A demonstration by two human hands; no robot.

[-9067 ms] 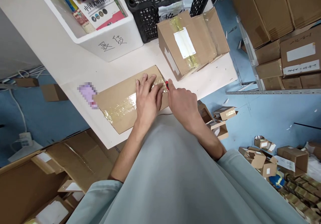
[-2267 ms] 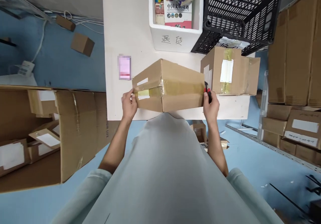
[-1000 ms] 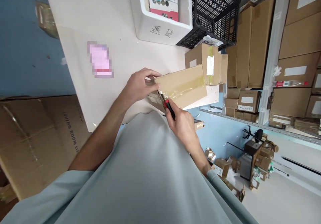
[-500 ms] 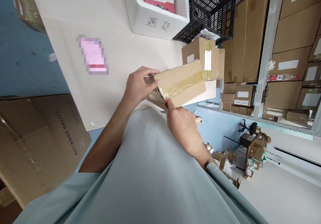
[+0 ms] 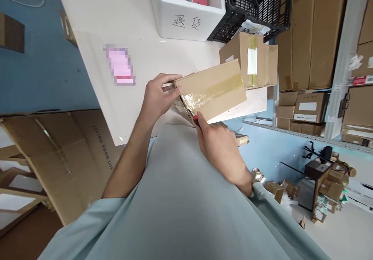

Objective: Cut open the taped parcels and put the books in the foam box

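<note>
A brown cardboard box (image 5: 215,87) with shiny clear tape along its upper face lies tilted near my body, at the table's front edge. My left hand (image 5: 161,96) grips its left end, thumb on the top face and fingers at the far corner. In my right hand (image 5: 220,145) is a box cutter (image 5: 196,118), of which a small red part shows at the fingertips. Its tip is at the near end of the box's left edge, where a dark slit runs through the tape. Most of the cutter is hidden inside my closed fingers.
On the white table (image 5: 87,39) lies a blurred pink item (image 5: 120,66). At the back stand a white foam bin (image 5: 186,23) with printed matter inside and a black plastic crate (image 5: 256,4). Another taped carton (image 5: 243,54) is behind the box. A large carton (image 5: 75,155) stands at left.
The view has shifted, so the surroundings appear moved. My right hand and the cutter have drawn slightly toward my body along the box's edge; my left hand keeps its hold.
</note>
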